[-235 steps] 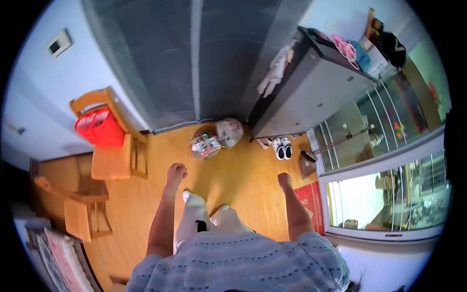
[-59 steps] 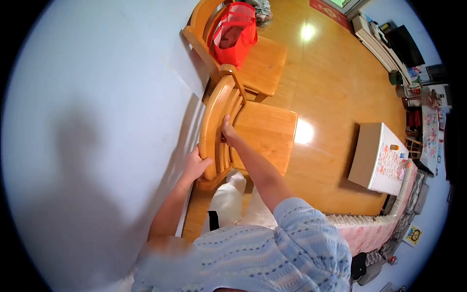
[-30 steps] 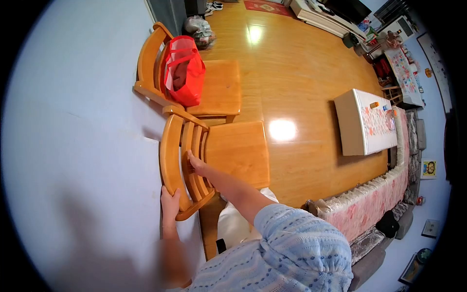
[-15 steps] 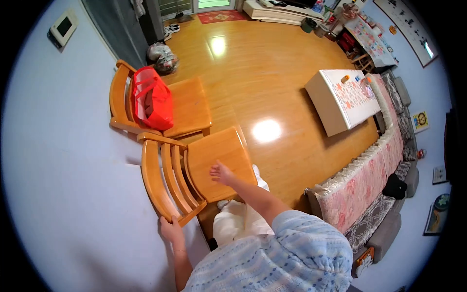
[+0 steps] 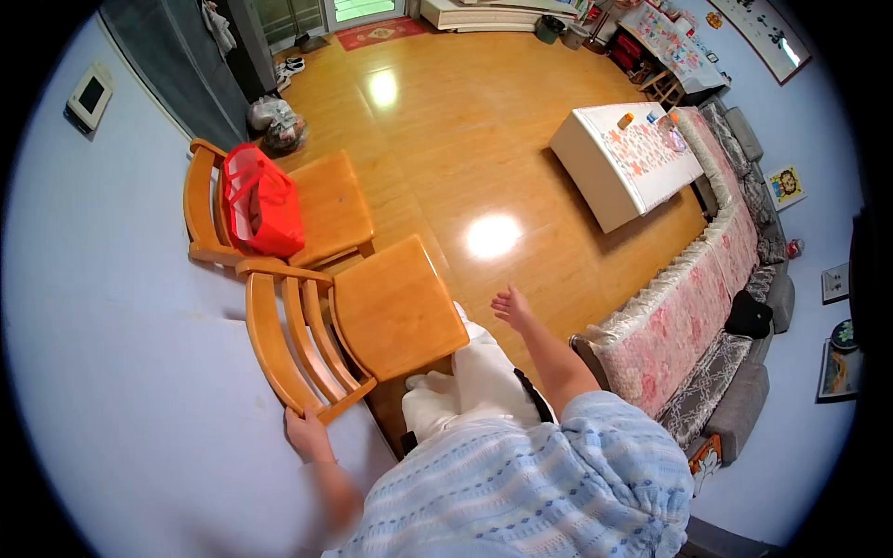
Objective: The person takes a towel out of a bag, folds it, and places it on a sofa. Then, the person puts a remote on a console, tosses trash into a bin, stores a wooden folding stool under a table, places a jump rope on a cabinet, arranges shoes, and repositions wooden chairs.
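Note:
A wooden chair [image 5: 395,302] with a slatted back stands beside the wall, right in front of me. My left hand [image 5: 309,435] is closed round the near end of its backrest; part of the fingers is hidden behind the wood. Out over the floor, to the right of the seat, my right hand [image 5: 511,307] has its fingers spread and touches nothing. A second wooden chair [image 5: 339,209] stands just beyond, with a red bag [image 5: 267,209] leaning on its seat against the backrest.
Tied plastic bags [image 5: 276,126] lie by the dark door. To the right stand a white low table [image 5: 595,172] and a long sofa with a pink floral cover [image 5: 651,349]. A wall-mounted panel [image 5: 90,99] is at the left. Glossy wooden floor [image 5: 446,158] stretches between them.
My right hand has swung from above the chair seat to the right, over the floor. My left hand stays on the backrest. The whole view has shifted slightly.

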Tool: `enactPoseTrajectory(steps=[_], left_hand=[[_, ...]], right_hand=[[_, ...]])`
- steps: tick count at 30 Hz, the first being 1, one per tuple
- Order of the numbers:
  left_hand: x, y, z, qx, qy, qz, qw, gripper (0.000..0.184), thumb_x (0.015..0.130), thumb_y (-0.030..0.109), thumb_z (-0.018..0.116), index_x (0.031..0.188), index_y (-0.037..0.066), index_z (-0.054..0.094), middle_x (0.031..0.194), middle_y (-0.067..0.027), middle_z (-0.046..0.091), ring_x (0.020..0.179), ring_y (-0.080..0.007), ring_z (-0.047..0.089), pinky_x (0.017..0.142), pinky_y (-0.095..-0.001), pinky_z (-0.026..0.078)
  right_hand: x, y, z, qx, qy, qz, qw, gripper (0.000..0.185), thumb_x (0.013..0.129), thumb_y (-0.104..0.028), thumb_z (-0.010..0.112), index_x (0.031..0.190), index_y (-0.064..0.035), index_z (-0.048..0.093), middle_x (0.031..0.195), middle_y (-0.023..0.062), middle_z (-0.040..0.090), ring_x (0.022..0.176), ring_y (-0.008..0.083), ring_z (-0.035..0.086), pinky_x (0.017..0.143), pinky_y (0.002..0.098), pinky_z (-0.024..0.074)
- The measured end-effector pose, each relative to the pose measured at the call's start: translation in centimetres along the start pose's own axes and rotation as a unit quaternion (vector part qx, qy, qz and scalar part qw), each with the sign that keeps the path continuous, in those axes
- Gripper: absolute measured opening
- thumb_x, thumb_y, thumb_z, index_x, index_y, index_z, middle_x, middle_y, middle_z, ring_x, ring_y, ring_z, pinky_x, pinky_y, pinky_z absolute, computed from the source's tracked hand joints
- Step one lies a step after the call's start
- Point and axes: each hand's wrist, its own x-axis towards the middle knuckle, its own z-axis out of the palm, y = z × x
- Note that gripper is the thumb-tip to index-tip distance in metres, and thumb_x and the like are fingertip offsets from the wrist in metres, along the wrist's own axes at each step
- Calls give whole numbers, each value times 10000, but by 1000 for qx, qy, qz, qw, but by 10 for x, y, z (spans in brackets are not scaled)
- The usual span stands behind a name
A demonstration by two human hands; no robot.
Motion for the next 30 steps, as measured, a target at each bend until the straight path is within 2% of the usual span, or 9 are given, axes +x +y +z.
enactPoseTrajectory(steps=[7, 11, 15, 17, 19, 21, 23, 27, 30], left_hand=[[-1, -6, 1, -16, 0, -3, 1000, 346, 819, 156, 577, 1098, -35, 507, 955, -209, 604, 850, -349, 584, 728, -386, 460], [-6, 6, -5, 23, 5, -38, 999, 365, 825, 152, 578, 1132, -22, 483, 969, -200, 601, 872, -345, 578, 752, -390, 455], [-9, 21, 2, 140, 99, -32, 985, 423, 839, 179, 574, 1180, -25, 426, 1116, -207, 534, 998, -362, 514, 828, -415, 425], [-10, 59, 7, 197, 153, 34, 968, 444, 848, 196, 567, 1189, -46, 417, 1163, -221, 498, 1023, -378, 491, 848, -427, 415], [-5, 95, 34, 178, 156, 21, 971, 439, 854, 163, 556, 1209, -48, 405, 1171, -228, 492, 1041, -369, 493, 879, -412, 411], [11, 121, 74, -46, 108, 40, 992, 420, 863, 128, 539, 1214, -56, 399, 1195, -232, 479, 1081, -325, 493, 907, -372, 404], [25, 204, 98, -170, 29, -13, 985, 401, 869, 100, 521, 1213, -63, 395, 1198, -228, 482, 1097, -281, 499, 913, -331, 400], [69, 328, 162, -179, -62, 147, 971, 347, 885, 149, 521, 1187, -6, 449, 1132, -149, 546, 966, -206, 550, 834, -298, 433], [73, 402, 190, -215, -133, 170, 952, 274, 884, 137, 522, 1107, -21, 511, 1021, -109, 589, 891, -164, 568, 784, -265, 447]], right_hand=[[10, -9, -61, -39, 52, 32, 997, 533, 891, -504, 348, 1103, -35, 485, 1009, 110, 595, 937, 232, 578, 775, 400, 442], [28, -33, -71, -68, 71, -5, 995, 366, 889, -325, 409, 1082, -27, 493, 897, 119, 623, 779, 215, 619, 658, 340, 475], [50, -68, -69, -65, 68, -35, 995, 293, 866, -205, 444, 1086, -14, 485, 864, 132, 627, 711, 209, 624, 596, 312, 484], [67, -84, -73, -71, 58, -27, 995, 292, 863, -190, 450, 1101, -22, 476, 853, 131, 629, 695, 217, 627, 594, 323, 490], [90, -104, -83, -57, 38, -7, 998, 296, 861, -190, 457, 1113, -37, 470, 853, 132, 629, 694, 220, 625, 606, 327, 493], [111, -132, -95, -73, 30, 8, 997, 265, 852, -164, 463, 1087, -41, 474, 814, 122, 628, 705, 217, 620, 618, 335, 494], [133, -163, -114, -66, 9, 5, 998, 256, 851, -160, 460, 1074, -35, 473, 775, 97, 621, 693, 207, 619, 622, 323, 490], [149, -245, -159, -77, -3, -31, 997, 248, 853, -167, 453, 1060, -32, 472, 770, 72, 611, 694, 193, 618, 626, 307, 483], [162, -289, -178, -20, 26, -70, 997, 191, 852, -159, 445, 987, -33, 493, 750, 51, 599, 691, 178, 612, 629, 297, 482]])
